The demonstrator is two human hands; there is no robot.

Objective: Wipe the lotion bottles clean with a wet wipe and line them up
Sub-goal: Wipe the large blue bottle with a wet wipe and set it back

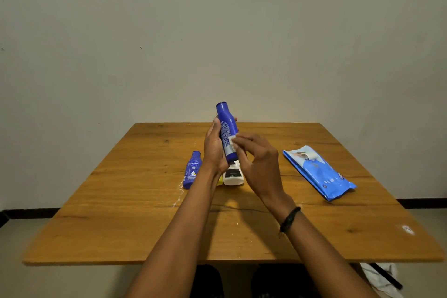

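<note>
Blue bottle [226, 128] held up over the wooden surface [145, 201], wipe [231, 140] on its side.
Left hand [214, 150] is curled round the slightly tilted bottle; right hand [256, 162] pinches the wipe against its lower half. Below rest a small bottle [192, 170] and a white bottle [233, 175]; a pack [316, 171] lies to the right.

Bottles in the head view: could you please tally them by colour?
Blue: 2, a tall bottle in the left hand and a small bottle on the table.
White: 1, the white bottle.
Yellow: 1, a yellow thing, mostly hidden, perhaps a bottle.
Total: 4, counting the yellow one.
</note>
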